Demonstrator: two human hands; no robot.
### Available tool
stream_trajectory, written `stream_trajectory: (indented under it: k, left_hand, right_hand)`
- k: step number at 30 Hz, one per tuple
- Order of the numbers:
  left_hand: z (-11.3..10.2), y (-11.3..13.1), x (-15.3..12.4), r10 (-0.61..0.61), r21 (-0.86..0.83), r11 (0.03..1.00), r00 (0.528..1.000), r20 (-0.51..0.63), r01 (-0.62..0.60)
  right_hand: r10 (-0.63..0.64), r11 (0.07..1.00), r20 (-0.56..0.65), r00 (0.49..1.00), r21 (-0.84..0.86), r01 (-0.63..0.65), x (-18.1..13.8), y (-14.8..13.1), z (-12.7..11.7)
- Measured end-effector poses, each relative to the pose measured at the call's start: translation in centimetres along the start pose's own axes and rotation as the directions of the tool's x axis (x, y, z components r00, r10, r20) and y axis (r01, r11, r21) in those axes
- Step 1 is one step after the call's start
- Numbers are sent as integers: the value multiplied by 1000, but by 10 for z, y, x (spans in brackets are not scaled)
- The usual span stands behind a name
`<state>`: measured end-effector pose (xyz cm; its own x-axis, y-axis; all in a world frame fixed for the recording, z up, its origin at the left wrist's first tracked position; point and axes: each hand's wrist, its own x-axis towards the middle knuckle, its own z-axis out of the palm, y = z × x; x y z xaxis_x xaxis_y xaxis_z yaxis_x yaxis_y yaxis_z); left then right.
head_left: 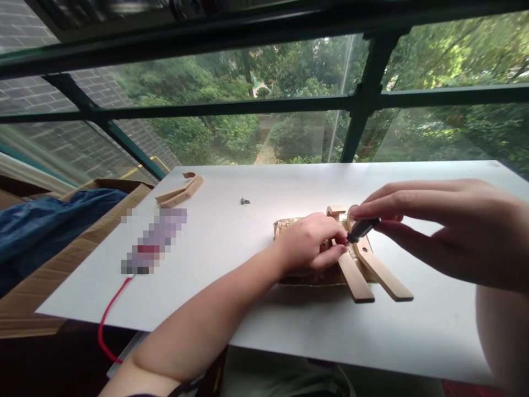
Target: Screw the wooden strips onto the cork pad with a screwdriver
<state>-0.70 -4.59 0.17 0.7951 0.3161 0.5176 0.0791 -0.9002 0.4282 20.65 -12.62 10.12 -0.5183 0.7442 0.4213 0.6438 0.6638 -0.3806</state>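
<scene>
Head view: right hand pinching from right; left hand curled from left, cannot tell whether it grips anything. Gold packet beneath. Wooden pieces atop, between hands, long axes far-left to near-right. Black tool in right hand's pinch, tip beside left hand.

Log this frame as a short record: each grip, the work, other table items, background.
Left grip: by the tip of the black tool; anything pinched is hidden
Right grip: pinching the black tool
Work: two wooden pieces across a gold-coloured object
Other table items: wooden parts, far left; dark screws
Background: green window frame, trees
</scene>
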Motion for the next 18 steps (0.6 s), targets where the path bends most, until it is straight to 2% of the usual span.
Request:
stream_trajectory:
  k: [3,7,10,15,18]
  left_hand:
    - [-17,9,6,-51,-6,999,996,73,51]
    - [-56,25,21,-198,-95,972,967,162,215]
    - [-79,34,36,-237,-105,961,959,155,255]
    - [-88,43,53,-285,36,958,937,200,284]
    - [-86,48,54,-259,119,962,960,111,246]
  right_hand:
    - [12,998,-3,1000,-65,-12,1,-5,-4]
    - [3,984,9,1000,-179,-2,9,-9,-10]
    - [54,963,-9,999,-265,-54,17,-13,-13]
    - [196,919,-5,981,-347,-186,23,-19,-13]
    - [197,919,-17,980,-345,-191,22,-17,-13]
